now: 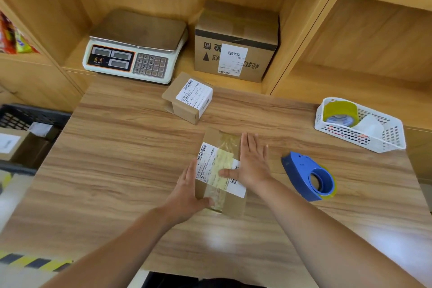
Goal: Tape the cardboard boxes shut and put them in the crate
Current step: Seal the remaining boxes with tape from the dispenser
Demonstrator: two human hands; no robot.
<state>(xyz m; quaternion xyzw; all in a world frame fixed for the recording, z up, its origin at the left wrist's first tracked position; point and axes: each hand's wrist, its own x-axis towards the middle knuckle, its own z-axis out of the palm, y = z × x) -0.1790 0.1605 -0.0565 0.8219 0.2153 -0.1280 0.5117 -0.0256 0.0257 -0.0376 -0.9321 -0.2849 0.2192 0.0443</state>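
Small cardboard box (216,170) sits mid-tabletop (117,170), with a tape strip running over its label. Left hand (187,190) lies flat against the box's left side, fingers straight and thumb on the tape at the near edge. Right hand (253,163) lies flat along the right side, fingers extended and thumb across the label. Blue tape dispenser (308,179) lies near, to the right; black crate (23,114) stands off the tabletop's left edge.

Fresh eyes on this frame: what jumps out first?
Both hands work at the centre of the table: the left hand lies against the side of a small cardboard box, and the right hand presses flat on its taped top. The blue tape dispenser lies on the table just to their right. The black crate sits low at the left edge.
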